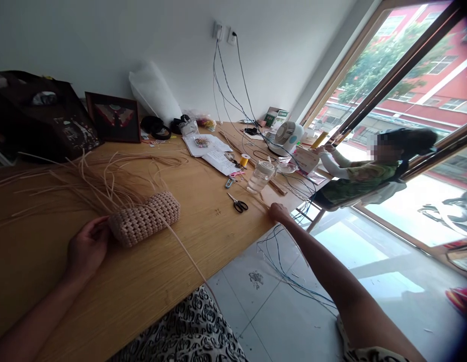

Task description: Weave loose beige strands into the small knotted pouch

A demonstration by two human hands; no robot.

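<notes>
The wooden table [188, 271] carries a woven cane piece [143, 218] with its long cane strands [97, 176] fanned out loose — a snag or tug on one could slacken the weave. The left hand [88, 246] curls against its near end, whether gripping or only steadying I cannot tell; the right hand [279, 212] rests at the table edge, well apart from it — its grip is unclear, and no held thing shows

Pale woven cane piece [144, 219], lying flat, loose strands [105, 186] fanning leftward
</notes>
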